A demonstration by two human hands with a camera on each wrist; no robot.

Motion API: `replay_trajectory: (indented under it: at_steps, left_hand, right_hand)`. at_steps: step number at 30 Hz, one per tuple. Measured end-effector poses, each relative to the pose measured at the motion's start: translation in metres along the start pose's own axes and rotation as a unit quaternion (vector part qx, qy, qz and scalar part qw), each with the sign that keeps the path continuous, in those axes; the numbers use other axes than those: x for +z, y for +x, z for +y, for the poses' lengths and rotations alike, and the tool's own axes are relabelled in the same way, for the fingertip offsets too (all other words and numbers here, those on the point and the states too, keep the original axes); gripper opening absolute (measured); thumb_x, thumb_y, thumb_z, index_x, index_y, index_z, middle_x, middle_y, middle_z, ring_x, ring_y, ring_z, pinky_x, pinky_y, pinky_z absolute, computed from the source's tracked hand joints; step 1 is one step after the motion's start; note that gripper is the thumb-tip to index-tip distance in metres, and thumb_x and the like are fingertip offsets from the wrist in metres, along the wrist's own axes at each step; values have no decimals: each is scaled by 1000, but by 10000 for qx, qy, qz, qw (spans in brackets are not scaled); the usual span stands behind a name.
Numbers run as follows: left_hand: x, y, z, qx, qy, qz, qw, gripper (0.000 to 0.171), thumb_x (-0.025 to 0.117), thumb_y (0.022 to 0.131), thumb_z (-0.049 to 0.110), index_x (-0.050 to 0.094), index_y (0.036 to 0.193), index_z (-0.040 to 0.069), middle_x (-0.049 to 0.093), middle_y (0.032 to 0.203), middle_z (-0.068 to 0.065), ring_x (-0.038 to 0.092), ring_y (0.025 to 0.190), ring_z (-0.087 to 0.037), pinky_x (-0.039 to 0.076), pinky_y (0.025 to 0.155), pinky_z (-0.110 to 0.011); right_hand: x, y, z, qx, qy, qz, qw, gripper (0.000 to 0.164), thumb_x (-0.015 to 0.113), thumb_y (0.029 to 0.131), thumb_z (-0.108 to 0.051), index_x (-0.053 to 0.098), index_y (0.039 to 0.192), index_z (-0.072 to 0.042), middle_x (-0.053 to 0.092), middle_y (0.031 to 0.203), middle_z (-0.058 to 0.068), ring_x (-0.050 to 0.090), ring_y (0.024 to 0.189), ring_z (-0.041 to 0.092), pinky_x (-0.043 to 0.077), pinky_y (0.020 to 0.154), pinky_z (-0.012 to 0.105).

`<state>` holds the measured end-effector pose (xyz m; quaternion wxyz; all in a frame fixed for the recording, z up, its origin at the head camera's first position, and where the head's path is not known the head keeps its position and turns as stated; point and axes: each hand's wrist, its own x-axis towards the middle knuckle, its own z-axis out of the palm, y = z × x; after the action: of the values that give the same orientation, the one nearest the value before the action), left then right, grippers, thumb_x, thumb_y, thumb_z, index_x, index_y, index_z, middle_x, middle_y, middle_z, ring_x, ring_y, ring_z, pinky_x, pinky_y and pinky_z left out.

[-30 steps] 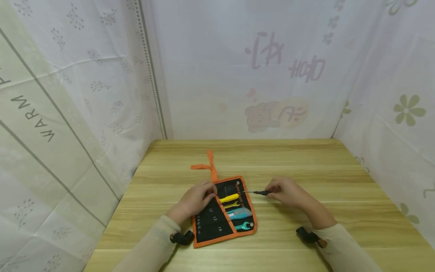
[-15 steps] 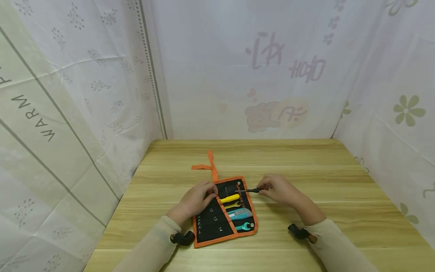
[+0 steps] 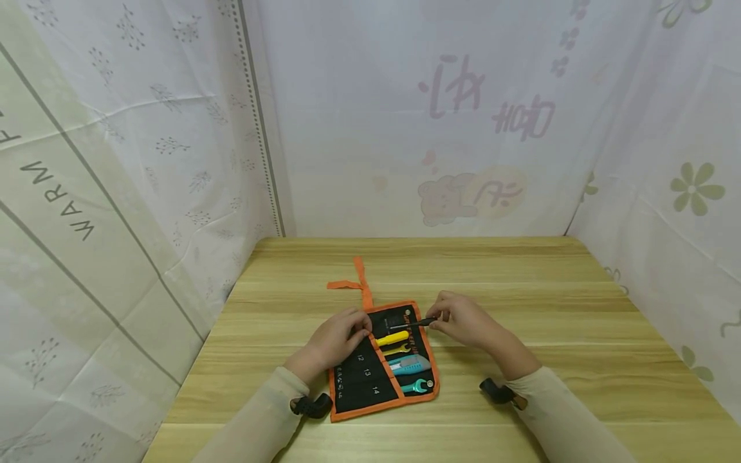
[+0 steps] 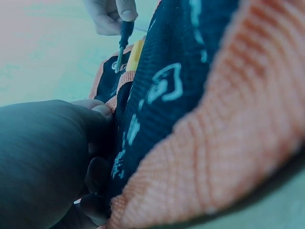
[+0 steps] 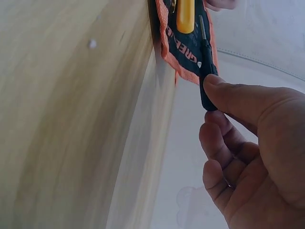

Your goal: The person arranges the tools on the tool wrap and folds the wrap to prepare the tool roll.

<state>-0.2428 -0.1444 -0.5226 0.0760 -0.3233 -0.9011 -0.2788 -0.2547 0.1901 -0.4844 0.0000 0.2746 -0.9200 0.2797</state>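
A black tool pouch (image 3: 370,400) with orange trim lies unfolded on the table. My left hand (image 3: 336,344) pinches its pocket edge at the upper left; in the left wrist view the thumb (image 4: 101,109) lies at the orange trim. My right hand (image 3: 466,319) pinches a small screwdriver (image 5: 207,71) by the end of its black handle. The screwdriver's metal shaft points left over the pouch's upper part, tip near the pocket edge. Tucked in the pockets are a yellow-handled tool (image 3: 392,338), a yellow wrench (image 3: 397,350), a teal utility knife (image 3: 411,364) and a teal wrench (image 3: 415,386).
Orange tie straps (image 3: 359,276) stretch from the pouch toward the back of the wooden table (image 3: 521,270). Patterned cloth curtains (image 3: 347,128) hang behind the table and along both sides. Each wrist carries a black camera mount (image 3: 312,406).
My right hand has moved left with the screwdriver, bringing the shaft from the pouch's right edge to over its upper part. My left hand has stayed on the pocket edge.
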Motion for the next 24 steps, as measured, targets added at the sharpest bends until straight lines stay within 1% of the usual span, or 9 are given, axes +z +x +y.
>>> replay_trajectory:
  at_steps: [3,8,14,18,24]
  left_hand:
    - [0,0,0,13,-11,8,10000,11,72,102,15,65,102,24,54,96,13,51,81,-8,50,74,-30]
    - [0,0,1,-2,-6,15,10000,11,72,102,15,66,102,24,54,96,13,51,81,-8,50,73,-30]
    - [0,0,1,-10,19,11,10000,10,71,102,16,66,103,25,54,96,13,52,81,-8,50,74,-30]
    - [0,1,1,-33,19,1,10000,10,71,102,16,66,103,25,54,96,14,52,81,-7,51,74,-30]
    - [0,0,1,-36,22,-1,10000,11,72,102,17,66,103,26,54,96,14,52,81,-6,51,73,-30]
  right_hand:
    - [3,3,-1,-32,-20,33,10000,13,81,94,-15,81,103,-25,54,87,-13,55,74,7,51,64,27]
    - [7,8,-4,-125,-53,85,9999,12,82,94,-15,81,103,-23,55,87,-13,55,74,7,51,63,27]
    - [12,15,-7,-77,-164,-19,9998,12,81,95,-19,81,106,-22,54,88,-13,55,73,5,51,62,27]
    - [13,19,-11,-158,-277,-61,9995,12,81,95,-21,81,107,-22,55,90,-13,54,71,4,51,61,27]
    - [16,24,-20,-217,-341,-107,9991,14,82,94,-18,82,108,-20,57,91,-9,54,72,5,51,64,26]
